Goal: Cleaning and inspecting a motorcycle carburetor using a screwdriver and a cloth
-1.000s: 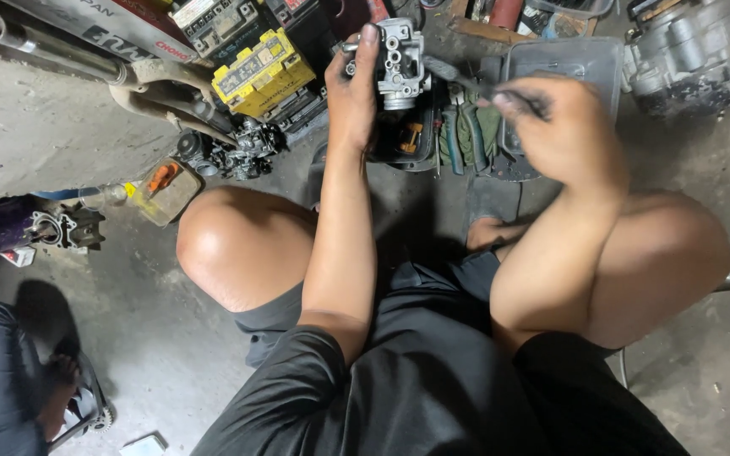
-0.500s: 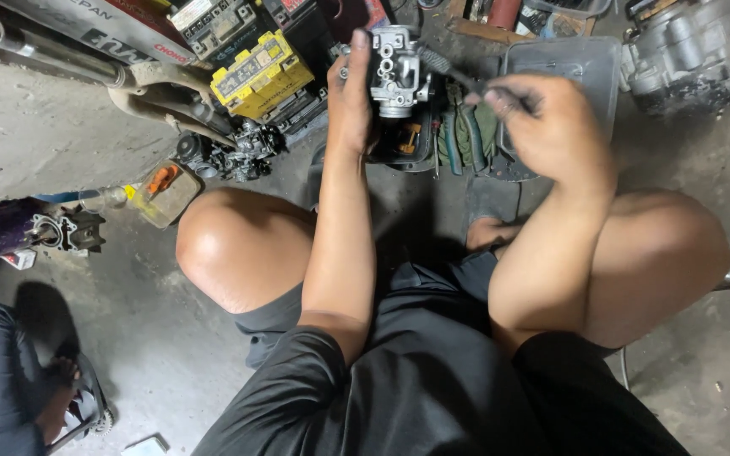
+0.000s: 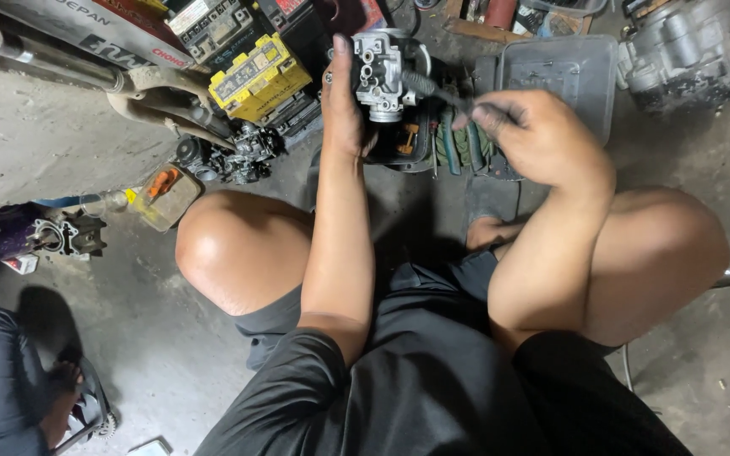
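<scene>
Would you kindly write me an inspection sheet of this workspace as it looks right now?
Surface: bare, stained concrete floor.
Job's things: grey metal carburetor held up; slim tool pointed into it.
Clutter: yellow battery, small engine parts, grey plastic tray, engine casing, metal pipe.
Grippers: left hand grips the carburetor; right hand holds the tool.
Cables: nothing seen.
Surroundings: another person's foot at lower left.

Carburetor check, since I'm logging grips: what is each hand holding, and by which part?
The left hand grips the grey carburetor by its left side. The right hand holds a dark-handled tool by the handle end, tip at the carburetor.
</scene>
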